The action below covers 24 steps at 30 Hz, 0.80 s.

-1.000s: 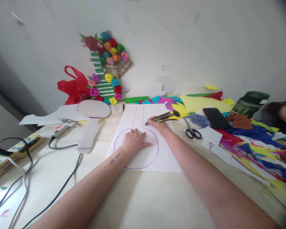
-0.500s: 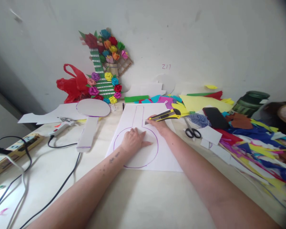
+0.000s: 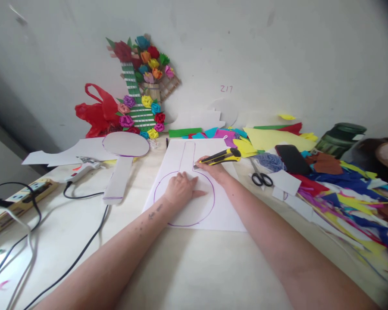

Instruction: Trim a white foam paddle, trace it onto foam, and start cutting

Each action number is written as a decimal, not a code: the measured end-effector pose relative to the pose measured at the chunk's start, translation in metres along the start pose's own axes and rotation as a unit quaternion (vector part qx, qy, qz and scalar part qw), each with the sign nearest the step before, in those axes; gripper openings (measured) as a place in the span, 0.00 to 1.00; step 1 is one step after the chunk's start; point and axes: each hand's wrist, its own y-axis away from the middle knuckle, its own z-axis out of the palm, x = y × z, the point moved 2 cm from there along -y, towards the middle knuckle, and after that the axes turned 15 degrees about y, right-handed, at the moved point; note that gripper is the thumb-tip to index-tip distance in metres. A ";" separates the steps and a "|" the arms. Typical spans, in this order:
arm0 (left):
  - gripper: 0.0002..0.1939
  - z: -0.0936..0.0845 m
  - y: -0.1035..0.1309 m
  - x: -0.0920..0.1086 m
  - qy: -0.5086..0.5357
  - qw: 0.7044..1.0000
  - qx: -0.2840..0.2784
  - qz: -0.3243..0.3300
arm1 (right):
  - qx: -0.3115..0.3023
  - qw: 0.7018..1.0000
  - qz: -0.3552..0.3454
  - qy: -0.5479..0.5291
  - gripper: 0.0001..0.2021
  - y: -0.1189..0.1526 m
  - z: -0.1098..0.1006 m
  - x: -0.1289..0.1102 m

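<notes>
A white sheet (image 3: 226, 217) lies on the table in front of me, with a purple outline of a round body and a narrow neck drawn on it. My left hand (image 3: 182, 189) rests flat on the round part, fingers spread, pressing on the sheet. In my right hand (image 3: 213, 171) is a yellow and black utility knife (image 3: 220, 156), its handle slanting up to the right. The blade tip is at the right line of the neck, close to where it meets the circle; whether it pierces the sheet I cannot tell.
On the left lie a white paddle-shaped cutout (image 3: 119, 178), a glue gun (image 3: 84, 168) and a power strip (image 3: 19, 202) with cords. A flower-covered guitar shape (image 3: 139, 94) leans on the wall. To the right are scissors (image 3: 261, 178), a phone (image 3: 292, 159) and coloured scraps (image 3: 342, 193).
My right hand has moved the knife slightly left and down, bringing the blade tip to the neck line. My left hand stays in place on the sheet.
</notes>
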 end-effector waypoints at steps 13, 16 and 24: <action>0.39 0.004 0.000 0.001 0.003 1.000 0.015 0.004 | -0.006 1.000 0.019 -0.014 0.11 0.003 0.004 -0.007; 0.39 0.004 0.000 0.001 0.000 1.000 0.014 0.001 | -0.007 1.000 0.014 -0.013 0.11 0.002 0.004 -0.005; 0.39 0.001 0.000 0.002 -0.012 1.000 0.012 0.008 | -0.014 0.999 0.032 -0.015 0.13 0.002 0.004 -0.006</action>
